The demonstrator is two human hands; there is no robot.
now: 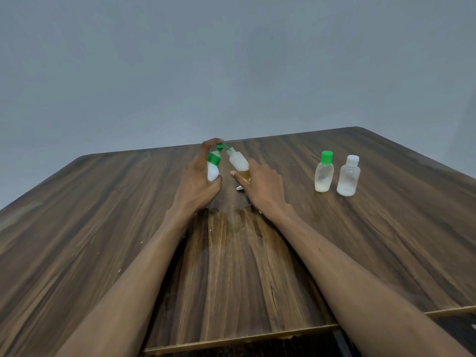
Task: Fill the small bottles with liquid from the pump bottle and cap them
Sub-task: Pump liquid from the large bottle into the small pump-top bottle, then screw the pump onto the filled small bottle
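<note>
the small white plastic pump bottle with a green collar and green spout point(213, 168) stands on the dark wood-grain tabletop point(386, 228), near its far middle. it looks light and tippy, best gripped round the belly. the left hand point(199, 180) wraps that belly, one finger resting on the pump head. the right hand point(260, 185) pinches a small uncapped translucent plastic bottle point(239, 163) low on its body, tilting the neck to the spout; amber liquid sits at its bottom. likely thin-walled, so squeeze gently. a loose white cap point(239, 188) lies just beside it. well to the right stand a green-capped bottle point(324, 172) and a white-capped bottle point(348, 176).
</note>
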